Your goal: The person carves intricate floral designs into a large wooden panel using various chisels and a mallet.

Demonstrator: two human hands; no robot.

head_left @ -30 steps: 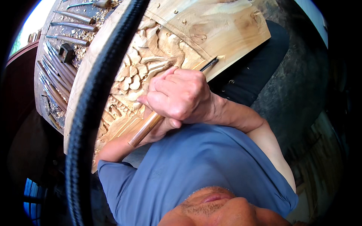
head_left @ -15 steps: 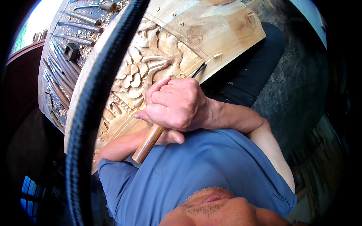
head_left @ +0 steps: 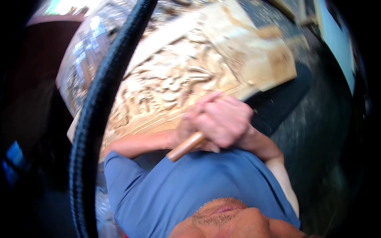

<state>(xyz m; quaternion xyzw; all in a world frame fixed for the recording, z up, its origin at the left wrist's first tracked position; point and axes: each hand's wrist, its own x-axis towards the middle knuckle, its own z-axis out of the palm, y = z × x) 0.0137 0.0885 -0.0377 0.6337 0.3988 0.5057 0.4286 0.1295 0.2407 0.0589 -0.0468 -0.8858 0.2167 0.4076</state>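
My right hand [head_left: 228,121] is closed round the wooden handle [head_left: 185,147] of a carving chisel, whose butt end points down and left towards my shirt. The chisel's blade is hidden or lost in the blur. Beneath and beside the right hand, my left hand [head_left: 186,129] is partly covered, and its fingers are smeared by motion. Both hands are at the near edge of a pale wooden panel [head_left: 258,51] carved with relief [head_left: 174,85] of rounded leaf-like shapes and winding stems.
Several blurred carving tools [head_left: 89,51] lie among shavings at the far left. A black braided cable [head_left: 109,75] crosses the view's left side. My dark trouser leg [head_left: 279,105] shows beneath the panel's right end.
Both hands and the chisel have shifted right in the picture, and the whole view has swung and blurred. The chisel's dark shank, visible before, no longer shows clearly. The right-hand grip stays closed.
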